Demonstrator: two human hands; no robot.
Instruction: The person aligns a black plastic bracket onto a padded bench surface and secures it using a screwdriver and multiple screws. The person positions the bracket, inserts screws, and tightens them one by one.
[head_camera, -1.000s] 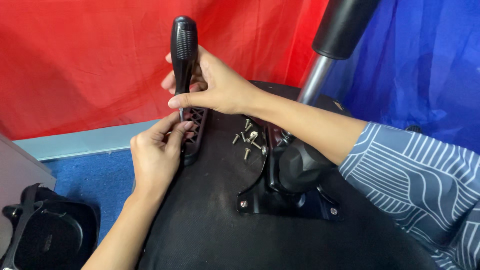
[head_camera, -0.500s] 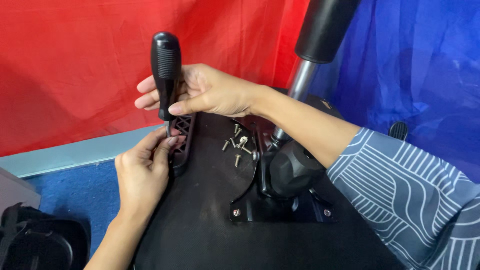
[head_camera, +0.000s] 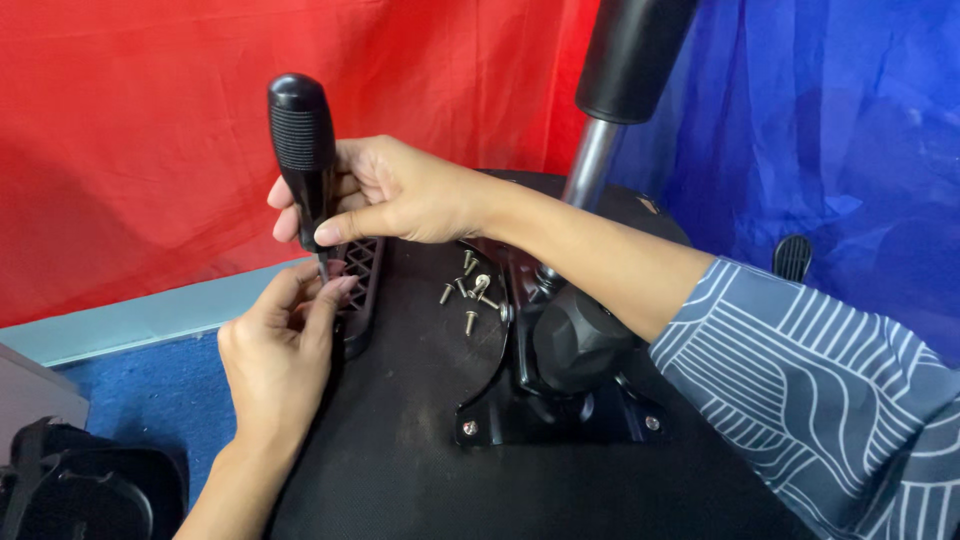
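While the right hand (head_camera: 400, 195) is wrapped around the ribbed black plastic handle of a screwdriver (head_camera: 303, 150), thumb and fingers closed snug on its lower half, the tool stands nearly upright with its short metal tip pointing down just below the thumb. The left hand (head_camera: 275, 345) sits directly under that tip, fingers curled and pinched together around the tip's end; whether a screw is held between them cannot be told, the fingertips hide it. Just beyond the left fingertips, touching them, is a black plastic lattice-patterned bracket (head_camera: 358, 285) lying along the edge of the upturned black chair seat underside (head_camera: 400, 440).

To the right of the left fingers, near but apart, a small cluster of loose silver screws (head_camera: 465, 290) lies on the seat. Further right, below the right forearm, a black metal mechanism plate with a round knob (head_camera: 560, 370) is fixed to the seat; two screw heads show along its near edge. A grey gas-lift column with a black sleeve (head_camera: 610, 110) rises from it.

Progress, as a judgement: mechanism plate looks mounted, the bracket is the part in hand, and the loose screws suggest several fastenings are left.
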